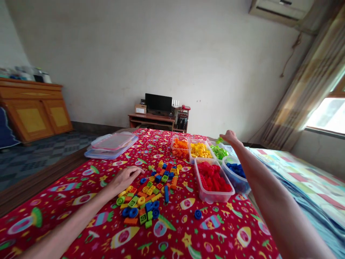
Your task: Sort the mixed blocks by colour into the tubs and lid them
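My right hand [229,136] is stretched far forward, its fingers closed on a light green building block [219,140] above the container of green blocks [220,152]. My left hand [126,179] rests at the left edge of a mixed heap of building blocks [144,192]. Its fingers are loosely extended with a gap at the thumb, and I see nothing held. The heap mixes red, orange, yellow, green and blue pieces, some of them round. One blue round piece [197,214] lies apart, to the right of the heap.
Clear containers hold orange blocks [180,147], yellow blocks [199,150], red blocks [212,176] and blue blocks [236,169]. Stacked lids [111,144] lie at the left on the red patterned cloth [102,216]. A bed [302,172] is at the right; a monitor [158,103] stands behind.
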A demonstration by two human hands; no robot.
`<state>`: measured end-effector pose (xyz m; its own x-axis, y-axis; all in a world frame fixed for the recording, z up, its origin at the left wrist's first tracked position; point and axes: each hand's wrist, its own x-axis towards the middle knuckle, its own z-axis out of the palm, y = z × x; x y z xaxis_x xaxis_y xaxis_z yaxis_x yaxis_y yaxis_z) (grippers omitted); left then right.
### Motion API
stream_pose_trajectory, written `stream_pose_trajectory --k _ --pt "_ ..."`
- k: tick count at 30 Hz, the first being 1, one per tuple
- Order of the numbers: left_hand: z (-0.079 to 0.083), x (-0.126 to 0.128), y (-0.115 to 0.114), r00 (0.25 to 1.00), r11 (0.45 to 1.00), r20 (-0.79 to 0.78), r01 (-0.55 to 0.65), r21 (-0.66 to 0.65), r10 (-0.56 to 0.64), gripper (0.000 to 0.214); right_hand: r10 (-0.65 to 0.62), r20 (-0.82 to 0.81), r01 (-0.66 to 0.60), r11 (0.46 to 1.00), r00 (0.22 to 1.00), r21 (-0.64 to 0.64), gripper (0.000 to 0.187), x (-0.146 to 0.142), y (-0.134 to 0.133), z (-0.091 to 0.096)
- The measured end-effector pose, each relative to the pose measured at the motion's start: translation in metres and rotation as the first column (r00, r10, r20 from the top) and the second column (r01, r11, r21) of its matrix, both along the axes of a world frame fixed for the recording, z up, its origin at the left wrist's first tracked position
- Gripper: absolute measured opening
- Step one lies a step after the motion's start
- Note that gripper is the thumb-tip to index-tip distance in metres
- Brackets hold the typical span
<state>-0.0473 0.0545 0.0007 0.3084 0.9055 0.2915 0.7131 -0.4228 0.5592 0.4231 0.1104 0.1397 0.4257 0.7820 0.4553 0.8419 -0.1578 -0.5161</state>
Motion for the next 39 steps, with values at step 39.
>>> stream_pose_trajectory --k 39 --pt "-0.004 0.019 -0.005 0.976 0.998 0.218 0.013 -0.065 0.001 0.05 0.74 0.211 -0.695 0.672 0.639 -0.255 0.021 -0.215 -0.131 -0.09"
